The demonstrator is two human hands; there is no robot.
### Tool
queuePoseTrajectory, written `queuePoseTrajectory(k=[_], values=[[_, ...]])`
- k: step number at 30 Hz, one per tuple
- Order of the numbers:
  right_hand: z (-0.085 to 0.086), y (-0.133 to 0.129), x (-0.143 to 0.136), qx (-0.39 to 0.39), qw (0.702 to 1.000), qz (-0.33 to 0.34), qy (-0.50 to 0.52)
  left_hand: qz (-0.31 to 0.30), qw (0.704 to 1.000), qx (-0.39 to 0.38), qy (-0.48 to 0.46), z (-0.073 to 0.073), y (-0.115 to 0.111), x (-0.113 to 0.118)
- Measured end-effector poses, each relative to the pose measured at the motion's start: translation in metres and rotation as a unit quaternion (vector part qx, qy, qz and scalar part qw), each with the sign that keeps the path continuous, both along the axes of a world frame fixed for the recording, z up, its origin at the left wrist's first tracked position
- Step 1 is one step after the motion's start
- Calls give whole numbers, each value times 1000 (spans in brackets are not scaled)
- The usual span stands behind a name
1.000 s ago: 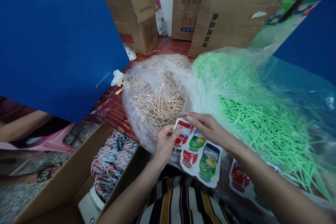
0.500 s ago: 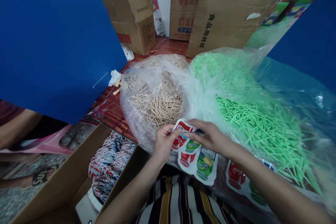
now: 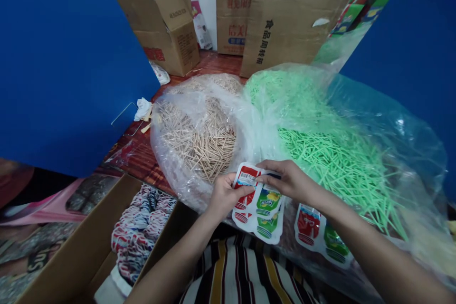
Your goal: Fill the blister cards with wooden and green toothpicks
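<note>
A twin bottle-shaped packet (image 3: 268, 202), printed red cola on one half and green Sprite on the other, is between my hands. My left hand (image 3: 225, 194) pinches its left side, thumb across the red half. At the top right edge, the fingers of my right hand (image 3: 287, 179) are closed on the same packet. A second packet (image 3: 268, 229) of that kind shows beneath it, partly covered. Under my right forearm lies another packet (image 3: 309, 224), its red half and part of its green half visible.
Clear bags of thin beige sticks (image 3: 213, 149) and green sticks (image 3: 331, 152) lie ahead. A cardboard box (image 3: 67, 247) at left holds many stacked packets (image 3: 137, 232). Cartons (image 3: 285, 23) stand behind; blue panels (image 3: 71, 57) flank the table. Part of another person shows at far left.
My view has swung slightly right. The held packet has come down over the one below, and more of its green Sprite half shows. Both hands keep hold of it.
</note>
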State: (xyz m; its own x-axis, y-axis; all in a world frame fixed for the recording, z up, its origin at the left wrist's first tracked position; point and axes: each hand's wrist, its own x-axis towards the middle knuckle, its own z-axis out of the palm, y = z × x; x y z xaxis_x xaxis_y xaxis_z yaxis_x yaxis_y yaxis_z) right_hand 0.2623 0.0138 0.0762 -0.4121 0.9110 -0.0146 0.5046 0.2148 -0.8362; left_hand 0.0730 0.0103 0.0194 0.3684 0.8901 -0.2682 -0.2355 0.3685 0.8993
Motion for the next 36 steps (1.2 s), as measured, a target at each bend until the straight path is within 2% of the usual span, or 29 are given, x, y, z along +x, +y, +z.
queuePoseTrajectory(k=[3,6,8,12,16,18,20,22,27,32,36], values=[[1,-4,6,-14,1000,2,-3,3,1000,4,14,-4,-3,7],[1,-10,11,-13,1000,-9,27,-22,1000,-8,-3,-4,-4,12],[-2,-13,13,-19,998,-42,49,-41,999,-19,-16,-3,-4,15],[-10,-17,16,-50,991,-108,65,-29,999,-12,11,-1,-3,20],[-14,-19,19,-39,989,-132,59,-90,995,-31,17,-2,-2,21],[-14,-19,22,-44,988,-134,59,-73,996,-12,42,-4,-2,22],[-14,-19,24,-45,988,-138,58,-31,996,36,78,-4,-1,23],[-14,-21,27,-43,988,-138,48,-18,991,77,106,-3,0,24],[-15,-28,30,-21,990,-139,4,-109,988,68,90,2,2,25],[-14,-35,33,5,984,-170,-51,-32,994,60,85,-4,-1,37],[-19,-39,34,13,980,-191,-46,-10,996,45,73,-7,-5,46]])
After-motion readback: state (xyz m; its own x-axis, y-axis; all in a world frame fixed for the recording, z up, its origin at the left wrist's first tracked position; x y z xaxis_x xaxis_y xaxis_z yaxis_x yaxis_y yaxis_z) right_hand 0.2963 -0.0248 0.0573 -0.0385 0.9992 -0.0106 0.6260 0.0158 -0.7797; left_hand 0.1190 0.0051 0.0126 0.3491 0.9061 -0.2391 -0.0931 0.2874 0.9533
